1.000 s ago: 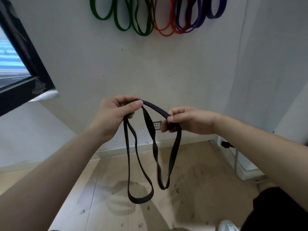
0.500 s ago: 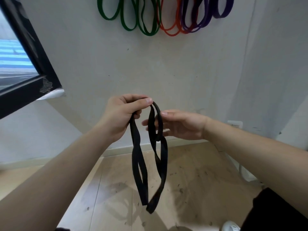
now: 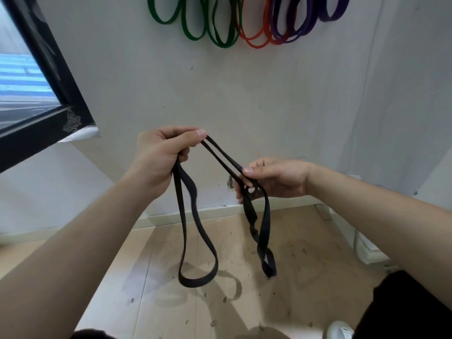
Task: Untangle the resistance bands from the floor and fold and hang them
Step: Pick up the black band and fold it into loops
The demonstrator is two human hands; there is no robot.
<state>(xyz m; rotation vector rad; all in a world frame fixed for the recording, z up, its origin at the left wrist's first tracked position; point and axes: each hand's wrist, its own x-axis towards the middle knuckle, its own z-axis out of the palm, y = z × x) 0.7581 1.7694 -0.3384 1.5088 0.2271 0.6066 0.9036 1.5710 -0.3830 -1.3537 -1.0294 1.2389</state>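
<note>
The left hand (image 3: pixel 159 155) is gripping the black resistance band (image 3: pixel 186 228) in curled fingers, and the right hand (image 3: pixel 274 178) is pinching it just beside; two strands are stretching between the hands, with a loop dangling below each. Well above both hands, green bands (image 3: pixel 210 25), orange bands (image 3: pixel 256 39) and purple bands (image 3: pixel 305 23) are hanging on the wall (image 3: pixel 244 99)

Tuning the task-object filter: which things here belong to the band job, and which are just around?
Job: black resistance band, gripped by left hand and right hand; green bands, orange band and purple bands, hung on the wall.
Just there: window frame, white shoe.
</note>
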